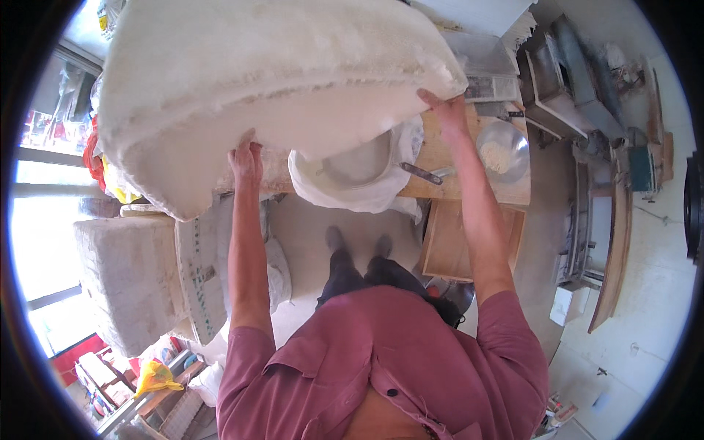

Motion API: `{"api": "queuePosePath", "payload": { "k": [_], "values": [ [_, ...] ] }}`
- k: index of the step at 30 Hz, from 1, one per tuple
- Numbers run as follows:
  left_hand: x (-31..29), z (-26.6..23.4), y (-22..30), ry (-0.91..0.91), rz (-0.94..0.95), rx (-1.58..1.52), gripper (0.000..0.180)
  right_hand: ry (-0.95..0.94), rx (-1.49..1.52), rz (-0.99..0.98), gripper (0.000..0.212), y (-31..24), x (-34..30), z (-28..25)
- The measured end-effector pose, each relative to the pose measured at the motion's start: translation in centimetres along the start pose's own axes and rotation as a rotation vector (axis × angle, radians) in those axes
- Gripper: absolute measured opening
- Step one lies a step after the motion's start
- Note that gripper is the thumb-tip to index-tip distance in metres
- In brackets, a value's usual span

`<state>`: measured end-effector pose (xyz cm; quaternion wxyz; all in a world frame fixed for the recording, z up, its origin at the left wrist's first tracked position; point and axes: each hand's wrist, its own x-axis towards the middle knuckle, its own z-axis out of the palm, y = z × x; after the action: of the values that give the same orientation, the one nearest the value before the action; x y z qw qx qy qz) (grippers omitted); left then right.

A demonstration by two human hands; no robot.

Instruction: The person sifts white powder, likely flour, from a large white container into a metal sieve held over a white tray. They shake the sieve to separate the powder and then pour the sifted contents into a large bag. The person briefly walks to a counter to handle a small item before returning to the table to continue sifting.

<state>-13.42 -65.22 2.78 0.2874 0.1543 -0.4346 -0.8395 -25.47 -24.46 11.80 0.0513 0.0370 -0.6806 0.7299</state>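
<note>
A big thick white sheet with a fleecy surface, like a quilt (271, 51), hangs raised before me over the table. My left hand (248, 158) grips its lower edge at the left, fingers curled. At the right corner my right hand (447, 116) pinches the same sheet, thumb stretched along it. Below the sheet, a basin (359, 163) lined with white cloth (345, 196) stands at the table's front edge, partly covered from view. A metal-handled tool (420, 173) lies beside the basin, below my right wrist.
On the wooden table (438, 189), a metal bowl (519, 150) holds pale tan powder or grain. An open wooden drawer (460, 246) juts out beneath. A cloth-covered block (125, 282) stands at left. Shelving and boards (614, 249) line the right wall.
</note>
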Motion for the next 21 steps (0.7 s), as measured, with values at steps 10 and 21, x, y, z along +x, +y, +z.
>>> {"api": "queuePosePath", "payload": {
  "k": [10, 21],
  "values": [
    [2.4, -5.2, -3.7, 0.004, -0.046, 0.100, 0.019, -0.034, 0.066, -0.101, 0.063, 2.9, -1.6, -1.6],
    [4.0, -5.0, -2.0, -0.047, -0.098, -0.002, 0.023, -0.017, -0.076, -0.212, 0.043, -0.2, -2.4, -0.3]
  ]
}}
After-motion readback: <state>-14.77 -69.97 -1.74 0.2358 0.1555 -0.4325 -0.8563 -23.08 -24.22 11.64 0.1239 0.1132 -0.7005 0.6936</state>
